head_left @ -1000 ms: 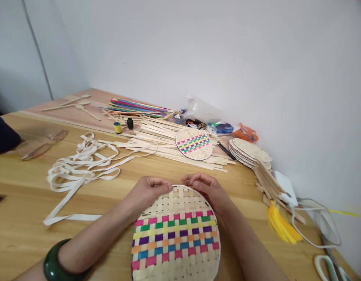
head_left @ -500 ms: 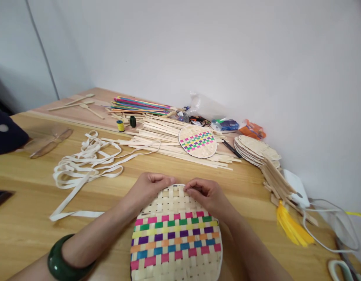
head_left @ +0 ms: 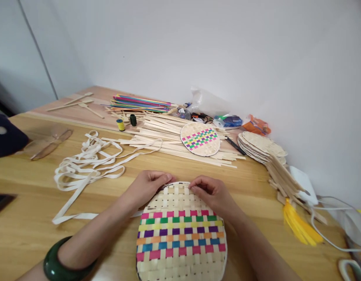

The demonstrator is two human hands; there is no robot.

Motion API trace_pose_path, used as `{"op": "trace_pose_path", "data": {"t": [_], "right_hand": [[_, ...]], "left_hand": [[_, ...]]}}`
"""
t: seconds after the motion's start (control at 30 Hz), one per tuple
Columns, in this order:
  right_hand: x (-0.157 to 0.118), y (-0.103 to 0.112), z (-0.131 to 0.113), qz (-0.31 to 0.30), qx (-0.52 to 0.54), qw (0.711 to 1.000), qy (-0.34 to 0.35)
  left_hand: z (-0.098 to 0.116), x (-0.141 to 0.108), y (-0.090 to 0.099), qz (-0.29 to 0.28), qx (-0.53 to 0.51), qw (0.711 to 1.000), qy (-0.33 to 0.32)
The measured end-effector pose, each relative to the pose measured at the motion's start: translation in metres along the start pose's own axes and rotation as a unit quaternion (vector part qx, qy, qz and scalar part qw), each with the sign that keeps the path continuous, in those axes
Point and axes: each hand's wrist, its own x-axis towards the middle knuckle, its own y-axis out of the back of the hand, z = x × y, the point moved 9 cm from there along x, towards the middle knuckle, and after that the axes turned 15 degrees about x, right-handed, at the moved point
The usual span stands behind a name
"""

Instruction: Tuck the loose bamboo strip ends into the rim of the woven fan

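Note:
A woven bamboo fan face [head_left: 180,238] with bands of coloured strips lies flat on the wooden table [head_left: 28,218] right in front of me. My left hand [head_left: 148,187] pinches its far rim on the left, and a dark green bangle [head_left: 59,259] sits on that wrist. My right hand [head_left: 212,193] pinches the same far rim on the right, fingertips curled onto the weave. The two hands are a few centimetres apart.
White cloth tape [head_left: 86,168] lies tangled at the left. Behind are plain bamboo strips [head_left: 168,138], coloured strips [head_left: 139,103], two thread spools [head_left: 120,125], another woven round [head_left: 200,139], a stack of fans [head_left: 264,148] with a yellow tassel [head_left: 300,226], and cables [head_left: 335,226].
My right hand's fingers have closed in on the fan's far rim, nearer the left hand. The view shifted slightly; the fan stays flat.

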Motion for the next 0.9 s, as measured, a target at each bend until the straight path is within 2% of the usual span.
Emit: {"op": "trace_pose_path", "data": {"t": [0.2, 0.43, 0.73, 0.9], "right_hand": [[0.001, -0.002, 0.002, -0.003, -0.007, 1.000, 0.003], [0.002, -0.002, 0.006, 0.009, -0.003, 1.000, 0.002], [-0.003, -0.011, -0.006, 0.001, -0.020, 1.000, 0.024], [-0.005, -0.013, -0.010, 0.010, -0.011, 0.999, 0.039]], "left_hand": [[-0.001, 0.002, 0.004, 0.006, 0.025, 1.000, -0.008], [0.000, 0.001, 0.002, 0.000, 0.032, 0.999, 0.011], [-0.001, 0.001, 0.004, 0.027, 0.036, 0.999, 0.000], [-0.002, 0.000, 0.007, 0.033, 0.021, 0.999, 0.017]]}}
